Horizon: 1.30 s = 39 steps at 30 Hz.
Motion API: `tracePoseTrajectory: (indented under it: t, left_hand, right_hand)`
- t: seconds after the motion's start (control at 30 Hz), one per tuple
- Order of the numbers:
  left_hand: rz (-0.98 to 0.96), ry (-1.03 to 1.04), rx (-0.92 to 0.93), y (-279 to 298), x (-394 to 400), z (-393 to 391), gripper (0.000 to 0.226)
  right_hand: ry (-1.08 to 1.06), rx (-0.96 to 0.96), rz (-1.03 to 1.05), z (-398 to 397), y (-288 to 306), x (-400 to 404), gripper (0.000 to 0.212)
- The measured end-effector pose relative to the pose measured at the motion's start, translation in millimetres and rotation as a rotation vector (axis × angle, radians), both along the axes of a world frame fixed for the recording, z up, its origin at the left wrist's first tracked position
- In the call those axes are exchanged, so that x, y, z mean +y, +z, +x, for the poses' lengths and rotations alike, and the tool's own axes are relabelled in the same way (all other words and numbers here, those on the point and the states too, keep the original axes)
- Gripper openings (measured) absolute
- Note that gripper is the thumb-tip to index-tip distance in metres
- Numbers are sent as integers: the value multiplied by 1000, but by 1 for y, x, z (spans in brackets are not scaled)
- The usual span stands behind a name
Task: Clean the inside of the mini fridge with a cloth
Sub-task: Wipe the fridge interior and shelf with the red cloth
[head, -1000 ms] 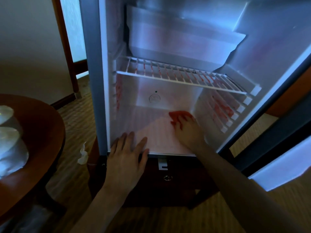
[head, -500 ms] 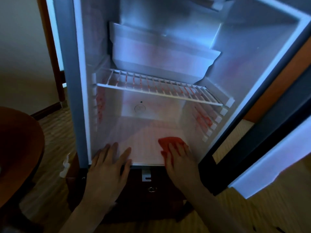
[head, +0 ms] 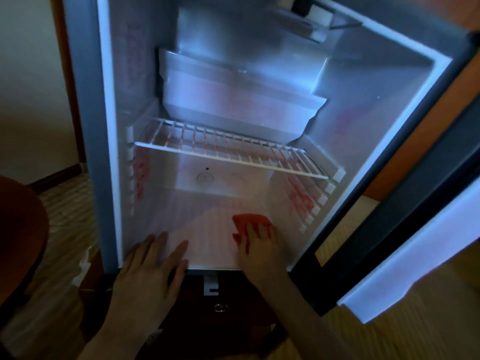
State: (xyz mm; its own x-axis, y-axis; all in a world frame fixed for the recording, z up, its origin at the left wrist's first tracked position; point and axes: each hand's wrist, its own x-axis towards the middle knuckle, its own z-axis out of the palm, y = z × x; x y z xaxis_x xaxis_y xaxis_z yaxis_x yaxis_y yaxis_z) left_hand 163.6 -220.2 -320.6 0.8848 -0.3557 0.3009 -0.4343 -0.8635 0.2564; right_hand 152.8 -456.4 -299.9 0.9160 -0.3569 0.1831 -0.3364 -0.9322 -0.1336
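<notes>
One open mini fridge (head: 389, 105) fills most of what I see, its white-lined cavity lit bluish and standing on a dark wooden cabinet (head: 223, 307). The fridge door (head: 420, 229) swings out to my right, its white inner edge catching the light. High inside sits a pale plastic freezer box (head: 233, 100), tilted slightly forward. Below it a white wire shelf (head: 228, 154) spans the cavity from wall to wall, and reddish smears show along its bars. More red marks streak the left inner wall (head: 140, 175) beside the shelf rails and the ribbed rails on the right wall (head: 302, 201). The back panel carries a small round drain mark (head: 205, 178) with a dark dot just above it.

To my left, a round dark wooden table (head: 18, 229) cuts into view, and a scrap of white tissue (head: 83, 266) lies on the striped carpet (head: 62, 203) beside the cabinet.

My left hand (head: 148, 276) rests flat on the front lip of the fridge floor (head: 202, 229), fingers straight and spread, holding nothing. My right hand (head: 259, 245) is on the floor of the fridge near the right front corner, pressing down on the red cloth (head: 249, 220). The cloth is small, bright orange-red and bunched, poking out ahead of and to the left of my fingers, which lie over it fairly straight rather than curled around it. The floor itself has a faint pinkish cast around the cloth.
</notes>
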Motion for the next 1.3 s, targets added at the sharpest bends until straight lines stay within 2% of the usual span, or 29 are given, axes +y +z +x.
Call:
tracePoseTrajectory:
  t: [0.03,0.1,0.2,0.47,0.6,0.77,0.9,0.97,1.13,1.3]
  left_hand:
    - [-3,-2,-4,2,0,-1,75]
    - [-2,5,-10,3,-1,-2,75]
    - [9,19,22,4,-1,-3,64]
    - [20,18,19,-4,1,3,55]
    - [43,13,16,-8,1,5,56]
    - [39,3,17,-3,2,2,58]
    - [41,9,26,0,2,-1,60]
    - [39,18,22,-2,1,-1,59]
    - [26,17,27,-8,2,2,49]
    - [3,1,17,-11,2,6,52]
  right_hand:
    - [20,-25,-21,-20,-2,6,55]
    - [26,43,-42,-49,-5,16,61]
    - [-4,58,-43,-50,-7,16,60]
    - [79,90,-82,68,-2,-28,55]
    - [83,102,-134,86,-6,-36,54]
    - [79,40,10,29,-7,-12,54]
    - [92,-31,46,-38,-21,29,61]
    - [73,-54,45,-45,-24,41,62]
    - [61,8,17,18,-10,30,55]
    - [143,51,-45,92,-3,4,50]
